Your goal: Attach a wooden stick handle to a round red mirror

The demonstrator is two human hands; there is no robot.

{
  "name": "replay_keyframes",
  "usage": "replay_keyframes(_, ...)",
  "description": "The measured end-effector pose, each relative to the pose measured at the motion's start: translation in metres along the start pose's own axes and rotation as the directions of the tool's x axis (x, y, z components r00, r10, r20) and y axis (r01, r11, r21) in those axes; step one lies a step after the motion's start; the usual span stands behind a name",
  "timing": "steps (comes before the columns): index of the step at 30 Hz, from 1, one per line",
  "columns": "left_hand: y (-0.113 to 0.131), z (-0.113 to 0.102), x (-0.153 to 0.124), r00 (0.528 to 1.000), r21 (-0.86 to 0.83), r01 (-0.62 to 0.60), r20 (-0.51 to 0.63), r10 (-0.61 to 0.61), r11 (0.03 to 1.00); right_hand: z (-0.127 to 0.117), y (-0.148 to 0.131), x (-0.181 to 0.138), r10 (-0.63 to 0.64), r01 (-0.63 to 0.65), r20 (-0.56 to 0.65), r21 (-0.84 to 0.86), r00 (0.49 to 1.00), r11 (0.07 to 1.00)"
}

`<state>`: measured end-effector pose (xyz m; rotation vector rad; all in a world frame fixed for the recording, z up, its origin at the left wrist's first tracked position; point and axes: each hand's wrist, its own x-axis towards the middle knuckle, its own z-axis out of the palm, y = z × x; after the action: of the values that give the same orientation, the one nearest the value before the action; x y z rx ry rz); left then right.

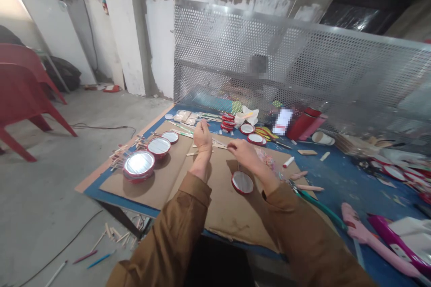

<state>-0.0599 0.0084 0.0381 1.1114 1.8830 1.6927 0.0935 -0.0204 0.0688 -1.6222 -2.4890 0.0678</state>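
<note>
From my head camera, both brown-sleeved forearms reach forward over the cardboard. My left hand stands raised on a steep wrist, its fingers curled in; my right hand comes in lower from the side, knuckles up, fingertips drawn together and pointing left toward my other hand. How tightly either closes, or whether it grips anything, I cannot tell (the fingertips are too small and blurred). The red-rimmed disc lies on the cardboard just below my right hand, near its wrist. Thin wooden sticks lie near my left wrist.
</note>
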Motion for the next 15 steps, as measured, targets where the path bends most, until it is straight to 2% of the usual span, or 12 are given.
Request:
replay_keyframes(7, -0.018, 0.012, 0.012, 0.989, -0.24, 0.004, -0.143, -0.04, 0.971, 0.023, -0.021, 0.041, 0.012, -0.007, 0.107, -0.044, 0.994, 0.999)
replay_keyframes(12, -0.025, 0.02, 0.015, 0.994, -0.311, 0.003, -0.103, -0.037, 0.95, 0.027, -0.018, 0.053, 0.005, -0.005, 0.168, 0.002, 0.986, 1.0)
replay_keyframes(15, -0.023, 0.022, 0.015, 0.997, -0.304, 0.005, -0.074, -0.029, 0.953, 0.023, -0.004, 0.052, 0.051, -0.055, 0.134, 0.031, 0.99, 0.998)
